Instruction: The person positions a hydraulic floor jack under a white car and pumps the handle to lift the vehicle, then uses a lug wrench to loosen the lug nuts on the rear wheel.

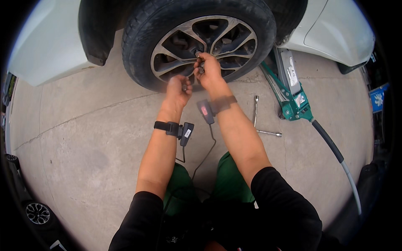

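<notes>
A car wheel point(201, 27) with a dark tyre and a silver-and-black spoked alloy rim stands upright in front of me. My right hand point(208, 72) is at the wheel's middle, its thumb and fingertips pinching near a lug hole by the hub. Small dark metal pieces that look like wheel nuts point(202, 67) sit in its curled fingers. Lower and to the left, my left hand point(179, 88) is closed, slightly blurred, with a wheel nut point(184, 88) between its fingers, just in front of the tyre's lower edge.
A green floor jack point(296, 104) reaches under the white car body point(335, 31) on the right, its long handle point(328, 140) slanting toward me. An L-shaped wheel wrench point(256, 115) lies on the concrete floor point(96, 138). Cables hang from the devices strapped to my wrists.
</notes>
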`<state>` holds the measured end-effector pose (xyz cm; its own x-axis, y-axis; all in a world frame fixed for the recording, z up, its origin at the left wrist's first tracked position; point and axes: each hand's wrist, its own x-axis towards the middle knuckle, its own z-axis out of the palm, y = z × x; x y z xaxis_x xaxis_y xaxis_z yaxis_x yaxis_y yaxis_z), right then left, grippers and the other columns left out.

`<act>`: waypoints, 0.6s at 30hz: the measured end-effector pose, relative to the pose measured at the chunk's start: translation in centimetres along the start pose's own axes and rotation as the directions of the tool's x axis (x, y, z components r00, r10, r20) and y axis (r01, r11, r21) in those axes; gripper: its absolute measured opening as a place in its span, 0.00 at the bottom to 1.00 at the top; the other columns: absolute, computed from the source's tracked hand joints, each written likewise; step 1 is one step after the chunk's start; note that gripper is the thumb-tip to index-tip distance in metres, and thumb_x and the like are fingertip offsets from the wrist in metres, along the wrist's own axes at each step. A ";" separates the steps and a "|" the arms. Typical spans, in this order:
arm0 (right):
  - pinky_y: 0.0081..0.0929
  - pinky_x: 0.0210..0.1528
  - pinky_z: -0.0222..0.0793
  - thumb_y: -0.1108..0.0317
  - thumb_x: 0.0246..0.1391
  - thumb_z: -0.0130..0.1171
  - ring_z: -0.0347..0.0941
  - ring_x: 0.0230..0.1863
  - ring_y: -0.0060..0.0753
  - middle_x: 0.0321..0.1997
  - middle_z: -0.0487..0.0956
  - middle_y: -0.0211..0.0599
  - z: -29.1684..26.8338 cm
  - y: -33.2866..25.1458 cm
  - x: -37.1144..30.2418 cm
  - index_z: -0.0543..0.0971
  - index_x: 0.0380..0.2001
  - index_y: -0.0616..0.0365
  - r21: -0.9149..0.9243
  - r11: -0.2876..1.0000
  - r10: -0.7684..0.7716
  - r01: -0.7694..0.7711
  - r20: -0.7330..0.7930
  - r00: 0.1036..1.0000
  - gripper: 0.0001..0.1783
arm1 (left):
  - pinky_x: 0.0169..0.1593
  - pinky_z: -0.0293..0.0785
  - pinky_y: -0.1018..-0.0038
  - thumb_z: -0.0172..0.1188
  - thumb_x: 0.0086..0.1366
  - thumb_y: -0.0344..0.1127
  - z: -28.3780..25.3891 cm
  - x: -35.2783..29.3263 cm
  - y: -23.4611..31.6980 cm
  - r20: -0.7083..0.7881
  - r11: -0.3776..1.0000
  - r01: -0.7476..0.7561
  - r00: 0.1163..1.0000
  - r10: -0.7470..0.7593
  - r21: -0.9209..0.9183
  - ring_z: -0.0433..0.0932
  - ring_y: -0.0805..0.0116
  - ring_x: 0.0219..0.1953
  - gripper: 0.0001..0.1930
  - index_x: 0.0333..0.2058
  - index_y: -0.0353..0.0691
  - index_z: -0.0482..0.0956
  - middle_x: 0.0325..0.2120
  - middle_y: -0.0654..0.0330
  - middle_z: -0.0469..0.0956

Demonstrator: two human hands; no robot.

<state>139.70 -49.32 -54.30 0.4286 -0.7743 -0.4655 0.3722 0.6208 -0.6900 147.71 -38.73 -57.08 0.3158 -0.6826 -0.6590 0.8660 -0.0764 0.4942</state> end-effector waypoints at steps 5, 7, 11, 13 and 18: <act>0.23 0.20 0.68 0.61 0.59 0.53 0.73 0.23 0.26 0.24 0.75 0.32 0.4 -0.3 -0.9 0.73 0.30 0.54 0.054 0.991 0.118 -0.121 0.059 0.991 0.09 | 0.22 0.59 0.83 0.50 0.61 0.33 -0.1 -0.1 0.0 0.003 1.000 0.004 1.000 -0.004 -0.005 0.65 0.74 0.23 0.06 0.28 0.39 0.71 0.22 0.63 0.69; 0.24 0.20 0.69 0.62 0.58 0.55 0.73 0.23 0.26 0.24 0.75 0.32 0.3 -0.1 -0.6 0.73 0.30 0.55 0.036 0.995 0.090 -0.093 0.055 0.994 0.09 | 0.22 0.59 0.82 0.50 0.61 0.33 0.0 0.0 -0.2 0.011 1.000 -0.009 1.000 0.009 -0.007 0.65 0.74 0.23 0.06 0.28 0.39 0.71 0.22 0.63 0.68; 0.25 0.20 0.71 0.63 0.58 0.56 0.74 0.24 0.27 0.25 0.74 0.31 0.3 -0.1 -0.6 0.73 0.30 0.56 0.109 0.991 0.069 -0.073 0.044 0.997 0.08 | 0.22 0.59 0.82 0.50 0.61 0.34 -0.1 0.1 -0.2 0.020 1.000 0.006 1.000 -0.006 -0.007 0.65 0.74 0.23 0.06 0.28 0.39 0.71 0.22 0.63 0.68; 0.25 0.21 0.72 0.64 0.58 0.55 0.74 0.24 0.27 0.25 0.74 0.31 0.4 0.0 -0.7 0.73 0.30 0.56 0.123 0.990 0.071 -0.076 0.043 0.997 0.08 | 0.23 0.60 0.82 0.50 0.62 0.34 -0.2 0.2 -0.2 0.013 1.000 -0.002 1.000 0.002 -0.003 0.65 0.74 0.23 0.06 0.28 0.39 0.71 0.22 0.63 0.68; 0.30 0.25 0.75 0.64 0.57 0.53 0.74 0.25 0.30 0.26 0.74 0.33 -0.9 0.7 0.4 0.73 0.31 0.57 0.105 0.987 0.120 -0.125 0.056 0.991 0.08 | 0.27 0.64 0.78 0.50 0.63 0.35 0.7 -0.3 -0.5 0.035 0.984 -0.179 0.983 0.179 -0.003 0.67 0.72 0.25 0.07 0.30 0.38 0.72 0.23 0.63 0.70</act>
<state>139.39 -49.35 -55.47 0.5153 -0.6862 -0.5134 0.3996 0.7224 -0.5643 146.93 -39.01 -56.72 0.4516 -0.7106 -0.5396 0.7968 0.0491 0.6022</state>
